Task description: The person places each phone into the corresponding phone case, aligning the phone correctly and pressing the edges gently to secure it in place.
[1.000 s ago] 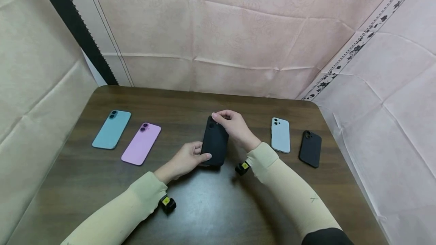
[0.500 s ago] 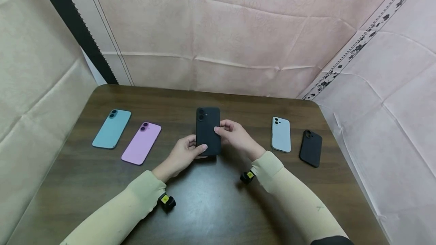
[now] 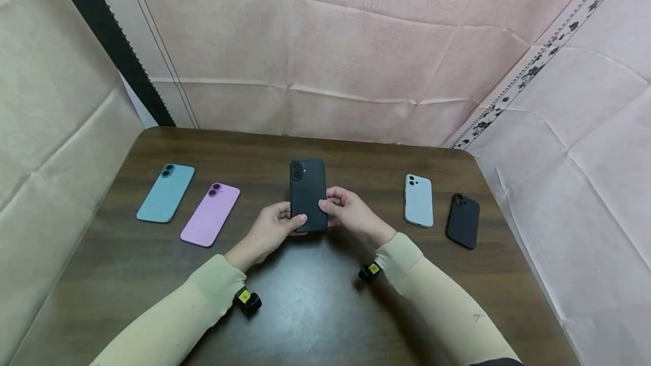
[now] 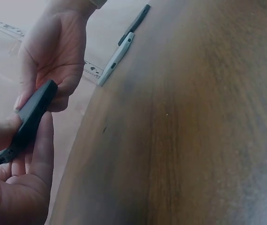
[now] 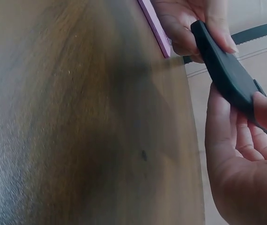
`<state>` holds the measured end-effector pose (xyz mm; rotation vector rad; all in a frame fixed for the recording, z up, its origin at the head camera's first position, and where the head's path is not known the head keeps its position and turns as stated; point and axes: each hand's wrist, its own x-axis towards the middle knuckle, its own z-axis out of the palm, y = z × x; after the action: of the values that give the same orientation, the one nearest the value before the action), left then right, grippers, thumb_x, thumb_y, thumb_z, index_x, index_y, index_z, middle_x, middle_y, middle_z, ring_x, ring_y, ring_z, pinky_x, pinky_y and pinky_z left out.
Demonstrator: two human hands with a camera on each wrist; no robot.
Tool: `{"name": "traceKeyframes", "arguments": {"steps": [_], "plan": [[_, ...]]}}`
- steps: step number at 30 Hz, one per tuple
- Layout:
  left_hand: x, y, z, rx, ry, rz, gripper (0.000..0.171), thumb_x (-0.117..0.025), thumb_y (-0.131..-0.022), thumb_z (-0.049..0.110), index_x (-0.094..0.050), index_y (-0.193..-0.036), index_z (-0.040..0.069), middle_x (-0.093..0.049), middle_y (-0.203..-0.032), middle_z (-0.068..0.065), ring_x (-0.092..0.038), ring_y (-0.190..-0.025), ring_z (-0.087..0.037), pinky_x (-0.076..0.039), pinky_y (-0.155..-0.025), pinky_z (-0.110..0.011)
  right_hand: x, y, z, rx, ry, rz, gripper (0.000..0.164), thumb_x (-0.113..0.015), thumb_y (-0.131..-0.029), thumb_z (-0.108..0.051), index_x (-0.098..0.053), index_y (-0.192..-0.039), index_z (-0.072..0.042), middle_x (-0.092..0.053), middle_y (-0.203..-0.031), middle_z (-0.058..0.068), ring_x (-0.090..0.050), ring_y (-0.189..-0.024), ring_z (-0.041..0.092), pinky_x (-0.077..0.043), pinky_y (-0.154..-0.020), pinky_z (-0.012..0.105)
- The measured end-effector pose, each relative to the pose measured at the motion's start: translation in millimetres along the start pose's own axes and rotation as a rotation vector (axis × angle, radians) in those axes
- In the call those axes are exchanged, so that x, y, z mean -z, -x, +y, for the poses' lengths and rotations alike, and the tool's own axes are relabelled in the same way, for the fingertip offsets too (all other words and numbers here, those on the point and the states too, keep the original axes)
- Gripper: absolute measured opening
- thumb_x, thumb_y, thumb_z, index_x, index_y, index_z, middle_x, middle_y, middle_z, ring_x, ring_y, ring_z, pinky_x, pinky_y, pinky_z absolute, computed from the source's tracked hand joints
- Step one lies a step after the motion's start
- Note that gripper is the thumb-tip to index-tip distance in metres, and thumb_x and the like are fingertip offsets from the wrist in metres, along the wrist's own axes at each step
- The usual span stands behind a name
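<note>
A black phone (image 3: 308, 188) is held up over the middle of the table in the head view, its back with two camera lenses facing up. My left hand (image 3: 267, 230) grips its lower left side, thumb laid across the back. Opposite, my right hand (image 3: 353, 216) pinches the right edge with the thumb on the back and fingers behind. Seen edge-on in the left wrist view, the phone (image 4: 30, 117) lies tilted between both hands. The right wrist view shows the phone (image 5: 232, 75) too, with its face under my fingers mostly hidden.
On the wooden table (image 3: 305, 309) lie a teal phone (image 3: 165, 194) and a purple phone (image 3: 210, 215) at left. A light blue phone (image 3: 419, 201) and a black phone or case (image 3: 463, 222) lie at right. Cloth hangs behind and beside the table.
The black phone has moved left and away from me and stands straighter. My right hand has slid from its top corner down to its right edge. The other phones stay put.
</note>
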<state>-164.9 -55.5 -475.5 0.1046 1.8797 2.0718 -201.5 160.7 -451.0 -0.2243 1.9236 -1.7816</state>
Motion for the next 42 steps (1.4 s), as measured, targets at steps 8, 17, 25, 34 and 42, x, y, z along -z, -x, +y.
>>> {"name": "traceKeyframes", "arguments": {"steps": [8,17,25,34,42], "plan": [[7.9,-2.1,2.2,-0.025,0.055,-0.040,0.040,-0.071,-0.089,0.017,-0.057,-0.120,-0.004,-0.066,-0.110,-0.019,-0.067,-0.098,-0.026,-0.053,-0.085,-0.042,-2,-1,-4,0.025,-0.044,0.048,0.025,-0.059,-0.097,-0.017,-0.055,-0.118,-0.003,-0.065,-0.104,0.017,-0.068,-0.088,0.028,-0.056,-0.079,0.044],[11.0,-1.5,10.5,-0.045,0.090,-0.094,0.037,-0.067,-0.091,0.006,-0.054,-0.124,-0.004,-0.063,-0.115,-0.022,-0.065,-0.103,-0.027,-0.049,-0.090,-0.048,1,-2,-8,0.054,-0.083,0.070,0.026,-0.060,-0.098,-0.018,-0.056,-0.118,-0.002,-0.065,-0.107,0.017,-0.067,-0.089,0.025,-0.055,-0.081,0.042],[7.6,-3.2,11.9,-0.055,0.038,-0.064,0.030,-0.066,-0.092,0.003,-0.056,-0.119,-0.005,-0.065,-0.109,-0.021,-0.067,-0.097,-0.027,-0.050,-0.088,-0.049,5,-2,-7,0.013,-0.122,0.052,0.032,-0.059,-0.098,-0.024,-0.056,-0.123,-0.004,-0.066,-0.112,0.016,-0.066,-0.092,0.027,-0.054,-0.084,0.042],[10.2,-3.0,12.6,-0.048,0.035,-0.072,0.030,-0.063,-0.095,0.009,-0.056,-0.120,-0.003,-0.064,-0.110,-0.021,-0.066,-0.099,-0.026,-0.052,-0.087,-0.045,1,-2,-8,0.025,-0.127,0.055,0.027,-0.059,-0.098,-0.018,-0.057,-0.121,-0.004,-0.067,-0.108,0.016,-0.067,-0.091,0.026,-0.055,-0.082,0.044],[17.7,-5.4,23.3,-0.050,-0.019,0.049,0.034,-0.061,-0.097,0.021,-0.055,-0.126,0.005,-0.065,-0.116,-0.014,-0.065,-0.101,-0.024,-0.055,-0.082,-0.038,-1,3,-10,0.001,-0.091,-0.005,0.030,-0.061,-0.097,-0.021,-0.056,-0.121,-0.005,-0.065,-0.112,0.017,-0.067,-0.092,0.029,-0.055,-0.082,0.044]]}}
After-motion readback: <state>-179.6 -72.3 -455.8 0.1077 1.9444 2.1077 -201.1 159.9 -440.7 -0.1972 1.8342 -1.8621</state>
